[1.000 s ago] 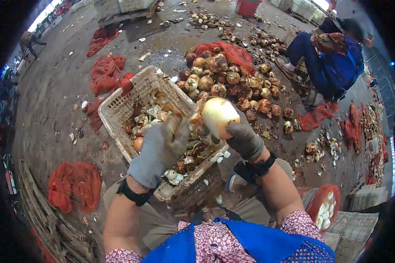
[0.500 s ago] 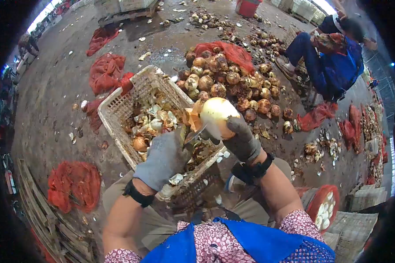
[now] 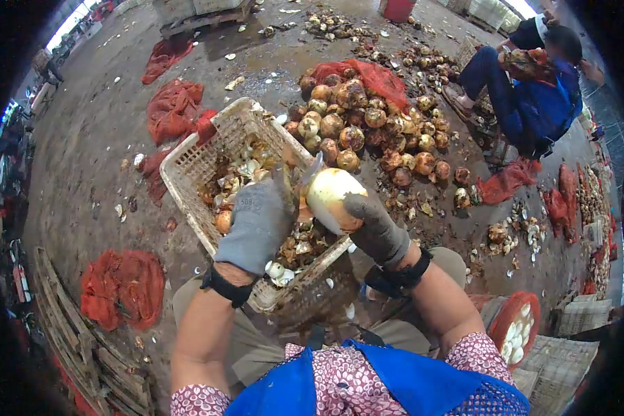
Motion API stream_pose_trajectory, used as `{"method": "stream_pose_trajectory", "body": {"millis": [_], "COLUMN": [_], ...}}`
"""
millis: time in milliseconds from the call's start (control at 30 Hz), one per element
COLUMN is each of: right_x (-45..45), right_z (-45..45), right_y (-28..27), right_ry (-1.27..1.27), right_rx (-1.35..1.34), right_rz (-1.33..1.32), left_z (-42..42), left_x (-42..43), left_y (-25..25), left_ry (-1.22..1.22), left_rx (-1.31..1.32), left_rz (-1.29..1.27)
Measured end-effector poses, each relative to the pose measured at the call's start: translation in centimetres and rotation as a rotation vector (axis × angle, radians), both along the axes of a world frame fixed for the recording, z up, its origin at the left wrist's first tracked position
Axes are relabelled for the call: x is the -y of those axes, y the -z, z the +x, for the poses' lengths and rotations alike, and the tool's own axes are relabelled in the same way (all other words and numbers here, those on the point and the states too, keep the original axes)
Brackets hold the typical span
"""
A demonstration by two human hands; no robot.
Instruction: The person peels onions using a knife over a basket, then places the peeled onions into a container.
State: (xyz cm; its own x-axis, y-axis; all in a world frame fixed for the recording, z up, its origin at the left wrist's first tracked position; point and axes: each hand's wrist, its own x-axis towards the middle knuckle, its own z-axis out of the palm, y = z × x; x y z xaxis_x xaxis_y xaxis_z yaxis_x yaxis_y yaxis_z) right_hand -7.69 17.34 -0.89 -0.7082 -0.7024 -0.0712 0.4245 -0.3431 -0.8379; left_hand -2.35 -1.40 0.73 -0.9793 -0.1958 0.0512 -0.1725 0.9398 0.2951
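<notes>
A large, partly peeled onion (image 3: 331,196) is gripped in my right hand (image 3: 381,232), which wears a grey glove darkened with dirt. My left hand (image 3: 258,218), in a lighter grey glove, is closed around a knife (image 3: 314,168). The handle is hidden by the fingers, and the thin blade, smeared by motion, stands close against the onion's upper left side. Both hands are above the near right part of a dirty white plastic crate (image 3: 194,163). Inside the crate lie onion skins and peeled layers (image 3: 244,173).
A heap of unpeeled onions (image 3: 351,139) lies beyond the crate, partly under red mesh (image 3: 378,83). Another person (image 3: 534,104) sits at the right. Red net bags (image 3: 121,288) and wooden slats (image 3: 69,326) are on the left. A red-rimmed container of peeled onions (image 3: 516,333) stands at lower right.
The knife has swung from below the onion's left side up to its upper left. The onion has tilted and shifted slightly left and down, and the loose brown skin has dropped from its left side.
</notes>
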Motion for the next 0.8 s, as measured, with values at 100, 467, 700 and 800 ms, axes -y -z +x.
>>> {"method": "stream_pose_trajectory", "body": {"millis": [100,467,700,800], "right_x": [-0.9,-0.8,-2.1,-2.3], "right_z": [-0.4,-1.2,-1.9,-1.7], "right_y": [-1.2,-0.6,-1.1,-1.5], "right_ry": [0.031,0.138,0.107,0.122], "right_rx": [0.006,-0.1,-0.362,-0.534], "right_rz": [0.05,0.085,0.359,0.422], "left_z": [0.9,0.4,1.8,3.1], "left_x": [-0.6,-2.0,-0.4,-1.8], "left_y": [-1.0,-2.3,0.8,-0.2], "left_ry": [0.089,0.136,0.503,0.166], "left_rx": [-0.049,0.336,-0.004,0.347], "left_rz": [0.162,-0.124,0.905,1.573]}}
